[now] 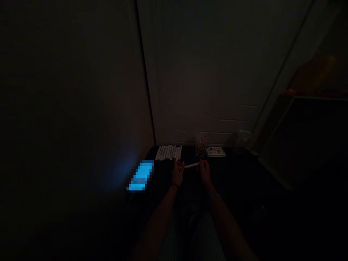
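Observation:
A slim white marker [191, 165] is held level between my two hands, above the dark table. My left hand [178, 172] grips its left end, fingers closed around it. At its other end, the closed fingers of my right hand [204, 170] pinch the tip. Just beyond my left hand lies a row of several white markers [168, 152], side by side. A flat pack with more white pens or markers [215, 151] sits behind my right hand. The scene is very dark, so finer details do not show.
A glowing blue pixelated screen [140, 176] lies to the left by the wall. Toward the back stand a clear container [201, 148] and a second clear container [242, 141] at right. A pale wall [203, 72] rises behind the table; a dark cabinet-like shape [312, 137] stands right.

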Tool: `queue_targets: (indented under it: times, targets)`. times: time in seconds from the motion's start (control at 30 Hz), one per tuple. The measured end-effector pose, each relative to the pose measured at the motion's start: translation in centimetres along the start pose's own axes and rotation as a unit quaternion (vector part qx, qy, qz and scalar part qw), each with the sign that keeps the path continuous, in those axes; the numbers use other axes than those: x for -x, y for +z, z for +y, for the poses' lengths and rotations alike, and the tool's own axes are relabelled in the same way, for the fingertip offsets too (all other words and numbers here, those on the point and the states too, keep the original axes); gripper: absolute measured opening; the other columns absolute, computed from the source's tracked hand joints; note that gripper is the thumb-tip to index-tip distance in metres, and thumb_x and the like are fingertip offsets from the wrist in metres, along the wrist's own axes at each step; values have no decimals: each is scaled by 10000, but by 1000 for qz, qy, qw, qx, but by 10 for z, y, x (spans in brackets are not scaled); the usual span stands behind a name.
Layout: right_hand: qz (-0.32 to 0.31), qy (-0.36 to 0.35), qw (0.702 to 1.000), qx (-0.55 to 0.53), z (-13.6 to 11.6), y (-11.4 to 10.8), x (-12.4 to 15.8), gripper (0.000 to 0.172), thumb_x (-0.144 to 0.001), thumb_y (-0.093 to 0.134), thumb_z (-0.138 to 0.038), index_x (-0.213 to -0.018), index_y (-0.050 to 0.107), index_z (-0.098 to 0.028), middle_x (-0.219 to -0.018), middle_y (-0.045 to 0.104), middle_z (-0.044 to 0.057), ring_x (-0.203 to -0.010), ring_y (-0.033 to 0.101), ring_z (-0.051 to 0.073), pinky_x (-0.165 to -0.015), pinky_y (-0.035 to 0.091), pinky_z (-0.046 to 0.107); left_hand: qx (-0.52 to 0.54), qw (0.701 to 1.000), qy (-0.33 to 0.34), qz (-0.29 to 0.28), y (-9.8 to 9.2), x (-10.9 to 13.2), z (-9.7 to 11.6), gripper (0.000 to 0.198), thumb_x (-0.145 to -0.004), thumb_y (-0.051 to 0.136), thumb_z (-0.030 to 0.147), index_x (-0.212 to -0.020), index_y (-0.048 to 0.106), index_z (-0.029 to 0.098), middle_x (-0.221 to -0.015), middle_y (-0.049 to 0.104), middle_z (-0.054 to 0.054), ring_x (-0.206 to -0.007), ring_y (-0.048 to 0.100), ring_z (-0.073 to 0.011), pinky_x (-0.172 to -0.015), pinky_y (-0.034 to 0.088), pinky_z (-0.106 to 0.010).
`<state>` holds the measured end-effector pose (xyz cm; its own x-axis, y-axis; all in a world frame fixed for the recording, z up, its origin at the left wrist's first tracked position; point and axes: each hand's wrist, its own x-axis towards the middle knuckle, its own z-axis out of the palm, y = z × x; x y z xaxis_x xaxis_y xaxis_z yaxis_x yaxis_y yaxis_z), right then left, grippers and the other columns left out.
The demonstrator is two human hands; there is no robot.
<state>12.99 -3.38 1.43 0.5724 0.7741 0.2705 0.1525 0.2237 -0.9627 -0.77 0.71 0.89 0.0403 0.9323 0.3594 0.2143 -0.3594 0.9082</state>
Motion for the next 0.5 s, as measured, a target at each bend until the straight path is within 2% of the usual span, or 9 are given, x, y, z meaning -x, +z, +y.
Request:
queue_targets:
  times: [0.1,0.23,0.33,0.5]
  targets:
    - [1,-3,1000,23,6,2,-1,378,-771,349,-526,-817,483,-176,-577,502,-27,-518,457,97,-503,359,190,18,1000,-5,13,0,-2,-3,289,-773,416,437,-913,451,187,-834,575,-42,-745,555,-123,-677,407,-243]
    - [9,-18,999,32,10,1,-1,362,-780,330,-500,-862,486,-184,-609,531,-25,-565,491,107,-551,378,201,33,999,-11,11,0,-3,-6,302,-773,413,445,-937,424,191,-853,579,-41,-722,553,-111,-665,408,-235]
    - [16,-12,999,37,10,0,-1,367,-785,313,-482,-899,488,-181,-625,553,-18,-596,515,114,-586,386,209,42,999,-17,20,-1,-4,-9,309,-757,429,460,-907,420,190,-826,573,-28,-705,544,-107,-650,403,-228]
    - [-13,-14,999,42,8,1,-1,358,-788,311,-450,-936,501,-185,-635,568,-15,-610,526,121,-580,388,210,34,997,-30,59,-3,-7,-14,317,-717,466,489,-809,428,189,-703,524,8,-641,507,-100,-606,390,-216]
